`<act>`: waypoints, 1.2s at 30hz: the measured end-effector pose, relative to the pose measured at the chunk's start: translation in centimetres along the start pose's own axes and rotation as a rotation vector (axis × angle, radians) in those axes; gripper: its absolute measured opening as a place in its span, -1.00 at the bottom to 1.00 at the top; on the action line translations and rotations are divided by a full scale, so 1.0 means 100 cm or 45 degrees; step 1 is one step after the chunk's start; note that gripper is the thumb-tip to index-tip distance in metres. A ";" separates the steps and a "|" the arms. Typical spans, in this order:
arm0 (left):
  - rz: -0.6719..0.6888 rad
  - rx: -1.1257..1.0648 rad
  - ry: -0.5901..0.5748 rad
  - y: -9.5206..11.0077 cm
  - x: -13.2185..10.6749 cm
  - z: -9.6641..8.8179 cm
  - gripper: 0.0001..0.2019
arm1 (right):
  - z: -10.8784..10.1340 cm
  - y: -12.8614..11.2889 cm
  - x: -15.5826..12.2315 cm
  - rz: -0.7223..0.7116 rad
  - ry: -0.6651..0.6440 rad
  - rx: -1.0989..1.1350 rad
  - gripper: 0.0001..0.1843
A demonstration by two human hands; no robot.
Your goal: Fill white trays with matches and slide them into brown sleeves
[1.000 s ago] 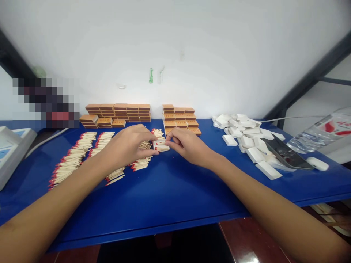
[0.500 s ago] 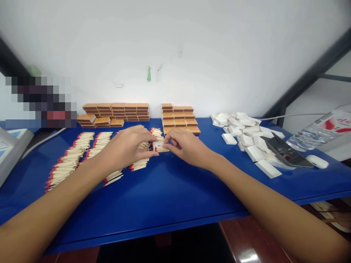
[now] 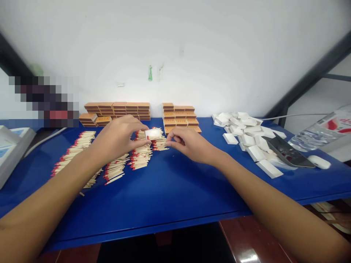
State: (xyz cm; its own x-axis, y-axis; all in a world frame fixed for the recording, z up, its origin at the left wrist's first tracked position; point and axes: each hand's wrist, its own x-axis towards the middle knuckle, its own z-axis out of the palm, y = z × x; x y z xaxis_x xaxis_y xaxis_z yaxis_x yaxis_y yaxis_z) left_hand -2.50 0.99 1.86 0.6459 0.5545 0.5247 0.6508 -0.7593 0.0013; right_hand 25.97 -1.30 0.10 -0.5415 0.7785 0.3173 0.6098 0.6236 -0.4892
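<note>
My left hand (image 3: 116, 140) pinches a small white matchbox tray (image 3: 153, 133) and holds it just above the blue table (image 3: 170, 190). My right hand (image 3: 189, 144) hovers beside it with fingers curled and pinched over a small bundle of red-tipped matches (image 3: 160, 143); whether it grips any I cannot make out. Rows of loose matches (image 3: 74, 151) lie under and to the left of my left hand. Several bundles of matches (image 3: 141, 159) sit just below the tray.
Stacks of orange matchboxes (image 3: 117, 111) and a second orange stack (image 3: 179, 117) line the wall. A heap of white empty trays (image 3: 246, 135) lies at the right, beside a dark phone (image 3: 287, 151), a white mouse (image 3: 319, 162) and a plastic bottle (image 3: 320, 133). A white device (image 3: 11, 149) sits at far left.
My left hand has lifted the white tray up and slightly left, off the matches. My right hand has let go of it and stays by the match bundle.
</note>
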 end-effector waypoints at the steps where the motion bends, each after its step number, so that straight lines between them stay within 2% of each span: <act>1: -0.020 0.022 0.008 -0.002 0.000 -0.001 -0.63 | 0.002 0.001 0.000 -0.004 -0.037 -0.003 -0.86; 5: -0.046 0.032 -0.015 -0.005 0.000 -0.002 -0.67 | 0.016 0.007 0.000 0.024 -0.133 -0.022 -0.89; 8: -0.024 0.020 -0.025 -0.003 0.000 0.001 -0.66 | 0.022 0.010 0.000 0.042 -0.128 -0.042 -0.91; 12: -0.019 0.002 -0.015 -0.002 -0.001 0.003 -0.63 | 0.021 0.014 0.001 0.061 -0.084 -0.042 -0.89; 20: -0.005 0.002 -0.034 -0.001 -0.001 0.002 -0.63 | 0.018 0.012 0.002 0.084 -0.171 -0.084 -0.85; 23: 0.002 0.003 -0.059 -0.002 -0.002 0.004 -0.62 | 0.011 0.009 0.002 0.046 -0.120 -0.066 -0.85; 26: 0.036 -0.015 -0.055 -0.001 -0.002 0.007 -0.62 | 0.005 0.006 0.002 -0.023 0.009 -0.030 -0.87; 30: 0.059 -0.107 -0.049 0.010 -0.002 0.011 -0.61 | 0.006 0.005 0.001 -0.093 0.149 -0.004 -0.89; 36: 0.060 -0.247 -0.089 0.027 0.000 0.012 -0.68 | 0.015 0.007 0.000 -0.148 0.155 -0.035 -0.88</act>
State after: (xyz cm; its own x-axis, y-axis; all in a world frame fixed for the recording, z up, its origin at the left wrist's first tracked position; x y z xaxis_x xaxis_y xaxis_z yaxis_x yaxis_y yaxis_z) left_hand -0.27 -0.60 0.87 0.7045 0.5338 0.4678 0.5344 -0.8326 0.1453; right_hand 25.56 -0.93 -1.44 -0.5362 0.7030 0.4672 0.5636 0.7102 -0.4219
